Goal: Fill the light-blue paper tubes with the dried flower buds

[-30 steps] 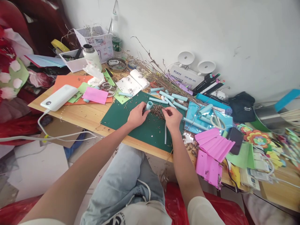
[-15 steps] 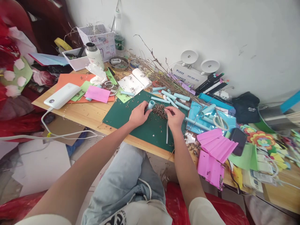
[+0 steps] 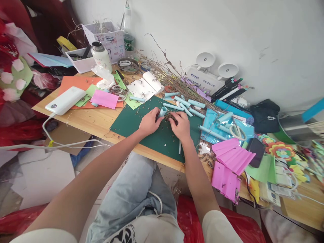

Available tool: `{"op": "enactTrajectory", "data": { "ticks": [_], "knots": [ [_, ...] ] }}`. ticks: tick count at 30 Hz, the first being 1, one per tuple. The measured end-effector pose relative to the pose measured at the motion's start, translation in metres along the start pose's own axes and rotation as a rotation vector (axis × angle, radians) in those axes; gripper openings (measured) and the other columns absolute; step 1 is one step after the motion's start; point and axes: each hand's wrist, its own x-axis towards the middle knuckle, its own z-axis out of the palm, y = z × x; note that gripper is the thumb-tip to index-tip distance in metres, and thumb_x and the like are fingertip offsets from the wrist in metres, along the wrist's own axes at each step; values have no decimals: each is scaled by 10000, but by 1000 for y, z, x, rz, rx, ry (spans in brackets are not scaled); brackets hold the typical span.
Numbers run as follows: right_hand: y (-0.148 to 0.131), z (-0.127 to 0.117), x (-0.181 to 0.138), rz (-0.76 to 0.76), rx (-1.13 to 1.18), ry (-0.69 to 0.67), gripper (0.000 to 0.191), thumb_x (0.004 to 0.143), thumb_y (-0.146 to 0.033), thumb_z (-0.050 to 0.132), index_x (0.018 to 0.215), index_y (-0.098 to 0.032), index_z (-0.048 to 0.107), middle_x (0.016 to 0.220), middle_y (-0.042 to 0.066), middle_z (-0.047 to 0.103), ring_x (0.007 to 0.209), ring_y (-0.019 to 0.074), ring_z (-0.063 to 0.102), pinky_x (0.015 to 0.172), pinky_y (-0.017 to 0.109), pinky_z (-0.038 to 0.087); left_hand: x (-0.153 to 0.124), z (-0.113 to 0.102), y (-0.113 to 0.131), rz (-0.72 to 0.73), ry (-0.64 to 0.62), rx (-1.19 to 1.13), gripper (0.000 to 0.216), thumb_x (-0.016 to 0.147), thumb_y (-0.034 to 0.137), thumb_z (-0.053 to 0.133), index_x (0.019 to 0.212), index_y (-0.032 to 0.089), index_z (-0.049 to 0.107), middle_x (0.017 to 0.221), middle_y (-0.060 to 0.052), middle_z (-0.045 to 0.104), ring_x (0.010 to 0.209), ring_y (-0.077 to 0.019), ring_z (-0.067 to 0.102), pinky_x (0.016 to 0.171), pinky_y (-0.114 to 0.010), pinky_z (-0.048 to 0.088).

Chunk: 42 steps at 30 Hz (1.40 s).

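Observation:
My left hand is closed around a short light blue paper tube, held open end up over the dark green mat. My right hand rests right beside it, fingers curled and pinching at a small heap of dry brown plant bits on the mat. What the right fingers hold is too small to make out. Several more light blue paper tubes lie just beyond the heap.
Dry twigs lie along the back of the wooden table. A white power bank, pink paper and a white bottle sit left. Scissors, folded pink papers and a phone lie right.
My right hand has moved left onto the heap of dry bits, close against the tube. My left hand has kept hold of the tube in nearly the same place.

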Motion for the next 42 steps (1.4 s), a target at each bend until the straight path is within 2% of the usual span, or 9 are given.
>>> {"op": "enactTrajectory", "data": {
  "ticks": [3,7,17,21,26,32,35,39,42],
  "knots": [
    [-10,6,2,-59,-62,-128,321,930,-339,564,1214,-268,695,1178,116,601,1073,283,555,923,447,512,0,0,0,2,-2,1,172,928,359,514,1043,232,504,994,-56,668,879,-219,644,768,-334,490],
    [-12,11,3,-55,-57,-222,280,955,-238,483,1031,-242,753,1082,111,636,1034,268,580,904,420,512,0,0,0,-3,-2,0,171,926,352,522,1047,231,510,998,-56,670,893,-223,646,773,-334,491],
    [1,-4,-3,195,225,235,184,892,-326,613,942,-215,752,867,60,704,744,199,665,732,359,573,0,-1,1,-12,-3,11,178,927,378,520,1029,233,509,972,-55,667,855,-218,641,729,-324,477],
    [0,-2,-3,244,338,264,219,901,-372,593,915,-212,742,882,59,699,638,174,657,638,351,596,0,-1,2,-18,-2,8,175,923,376,523,1024,233,512,976,-55,666,858,-218,641,736,-325,478],
    [4,3,-3,244,414,285,306,951,-389,495,1008,-207,735,977,90,727,770,215,731,716,388,633,0,0,1,-4,6,-7,168,925,379,522,1014,237,509,967,-49,667,854,-223,636,721,-329,474],
    [8,0,-5,212,253,223,379,997,-409,427,1128,-204,718,1018,95,751,849,229,725,828,410,591,0,-1,1,-9,1,-17,168,923,369,529,1021,234,513,982,-53,669,871,-228,643,743,-334,482],
    [6,-2,-3,141,45,103,336,973,-393,491,1152,-223,719,1088,98,739,1022,268,671,949,454,527,0,0,2,-10,-1,-3,173,925,368,528,1031,232,514,990,-56,669,888,-228,645,762,-335,486],
    [3,0,-2,77,-81,-90,269,918,-324,574,1096,-214,742,1051,117,718,1005,287,647,880,441,539,0,1,0,-2,7,2,166,926,366,525,1023,231,510,991,-53,670,893,-228,645,756,-334,481],
    [4,1,-2,79,4,-14,263,938,-250,502,1002,-207,753,987,97,736,941,248,676,875,395,541,0,1,-1,1,7,4,175,925,376,526,1024,232,507,983,-51,670,881,-225,643,742,-328,475]
  ]
}}
